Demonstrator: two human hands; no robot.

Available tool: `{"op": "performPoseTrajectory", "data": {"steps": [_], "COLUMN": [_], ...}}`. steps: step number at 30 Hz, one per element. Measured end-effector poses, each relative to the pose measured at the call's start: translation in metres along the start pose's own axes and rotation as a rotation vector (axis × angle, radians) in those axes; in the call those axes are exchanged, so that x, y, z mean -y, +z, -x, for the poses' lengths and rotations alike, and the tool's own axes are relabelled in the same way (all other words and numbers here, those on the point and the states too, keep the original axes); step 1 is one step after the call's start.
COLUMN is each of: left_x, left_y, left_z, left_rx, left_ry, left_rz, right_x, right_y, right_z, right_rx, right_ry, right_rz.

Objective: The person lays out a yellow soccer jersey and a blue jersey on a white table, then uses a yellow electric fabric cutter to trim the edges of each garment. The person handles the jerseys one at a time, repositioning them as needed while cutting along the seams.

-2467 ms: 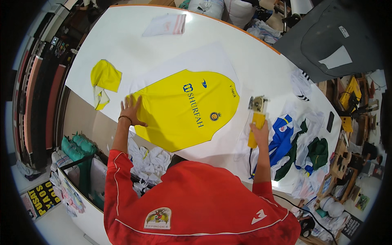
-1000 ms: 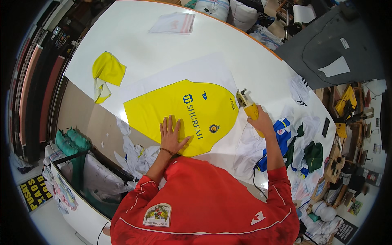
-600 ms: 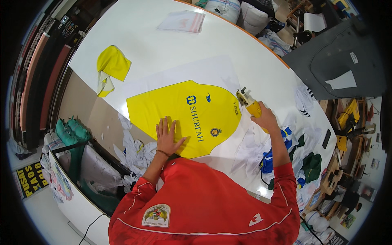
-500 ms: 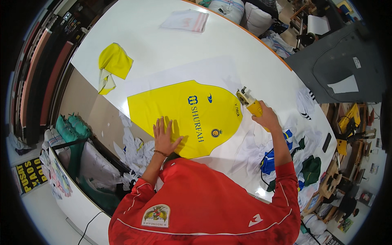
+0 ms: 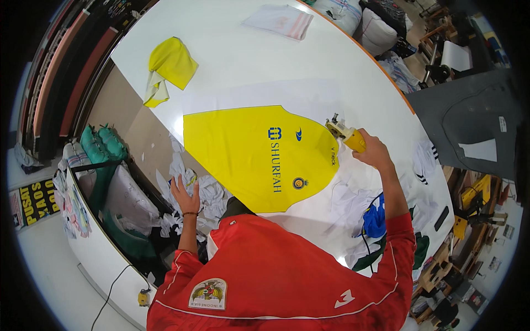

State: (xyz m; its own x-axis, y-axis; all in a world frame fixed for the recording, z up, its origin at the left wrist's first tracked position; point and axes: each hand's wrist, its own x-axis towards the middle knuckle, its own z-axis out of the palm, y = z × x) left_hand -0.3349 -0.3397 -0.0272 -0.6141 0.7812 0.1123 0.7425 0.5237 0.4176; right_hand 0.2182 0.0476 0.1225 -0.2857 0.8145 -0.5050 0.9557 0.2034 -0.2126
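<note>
Left hand [image 5: 185,193] has come off the yellow jersey panel [image 5: 237,146], where it lay flat half a second ago; now out past the table edge, over white fabric scraps [image 5: 216,194]. Its fingers are spread, pinching nothing; contact with the scraps, cannot tell.

Panel lies flat on the white table [image 5: 221,60], in front of the person, over a thin white sheet [image 5: 243,94] that shows along its far side. Likely light, soft and limp, apt to slide or ruck on the smooth top; best held by a spread palm on its broad middle, or lifted by two well-separated edges. Not fragile, I judge.

Right hand [image 5: 374,153] has its fingers wrapped round the body of a yellow electric cloth cutter [image 5: 354,140], probably the heaviest item in hand; grip by the barrel, clear of the head. Head stays at the panel's curved end, much as earlier; blade contact not clear.

View has swung: panel and table sit turned in frame.
</note>
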Motion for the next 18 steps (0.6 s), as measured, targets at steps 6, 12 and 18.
{"op": "performPoseTrajectory", "data": {"steps": [6,12,18], "left_x": [0.048,0.073,0.076], "left_y": [0.012,0.019,0.017], "left_z": [0.047,0.089,0.102], "left_rx": [0.066,0.239,0.306], "left_ry": [-0.200,-0.336,-0.453], "left_rz": [-0.112,-0.156,-0.111], "right_x": [0.005,0.021,0.038], "right_y": [-0.008,-0.021,-0.025], "right_z": [-0.024,-0.041,-0.057], "right_rx": [0.001,0.020,0.025], "right_ry": [-0.076,-0.144,-0.193], "right_rz": [0.054,0.080,0.110]}}
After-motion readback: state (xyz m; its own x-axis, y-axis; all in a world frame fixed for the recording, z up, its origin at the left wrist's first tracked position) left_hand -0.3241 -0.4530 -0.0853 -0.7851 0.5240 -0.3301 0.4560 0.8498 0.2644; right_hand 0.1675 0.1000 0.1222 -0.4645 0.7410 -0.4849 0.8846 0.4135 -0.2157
